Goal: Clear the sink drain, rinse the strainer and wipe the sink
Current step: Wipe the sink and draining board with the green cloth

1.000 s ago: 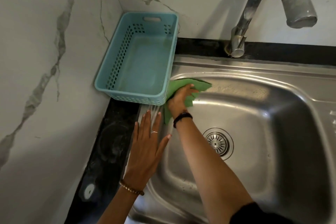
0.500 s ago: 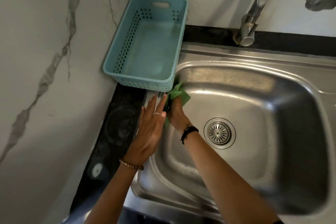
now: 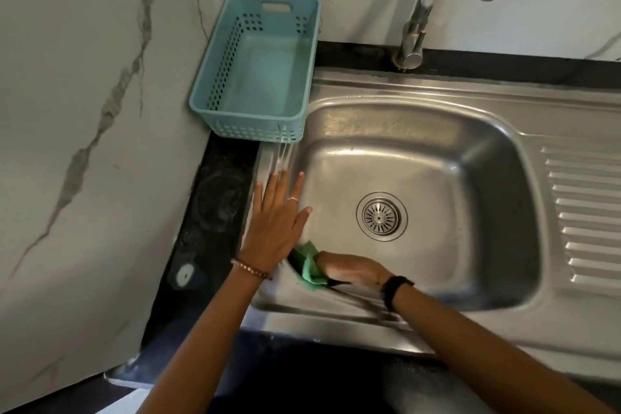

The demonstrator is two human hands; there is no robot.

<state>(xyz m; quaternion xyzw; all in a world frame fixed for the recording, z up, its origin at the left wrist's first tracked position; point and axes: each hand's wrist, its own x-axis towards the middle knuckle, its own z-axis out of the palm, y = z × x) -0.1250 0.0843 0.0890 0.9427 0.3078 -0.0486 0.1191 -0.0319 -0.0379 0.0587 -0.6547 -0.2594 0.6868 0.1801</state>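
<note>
A stainless steel sink [image 3: 470, 158] fills the middle of the head view, with its round strainer [image 3: 381, 217] seated in the drain. My right hand [image 3: 353, 270] presses a green cloth [image 3: 307, 265] against the basin's near-left corner. My left hand [image 3: 280, 218] lies flat with fingers spread on the sink's left rim, just above the cloth. Part of the cloth is hidden under my right hand.
An empty light blue plastic basket [image 3: 258, 70] stands on the black counter [image 3: 215, 212] at the sink's back-left corner. The tap [image 3: 433, 0] rises behind the basin; no water runs. A ribbed drainboard [image 3: 584, 218] lies to the right. Marble walls close the left and back.
My right hand has dragged the green cloth from the basin's far-left corner by the basket down along the left wall to the near-left corner. My left hand stays flat on the rim.
</note>
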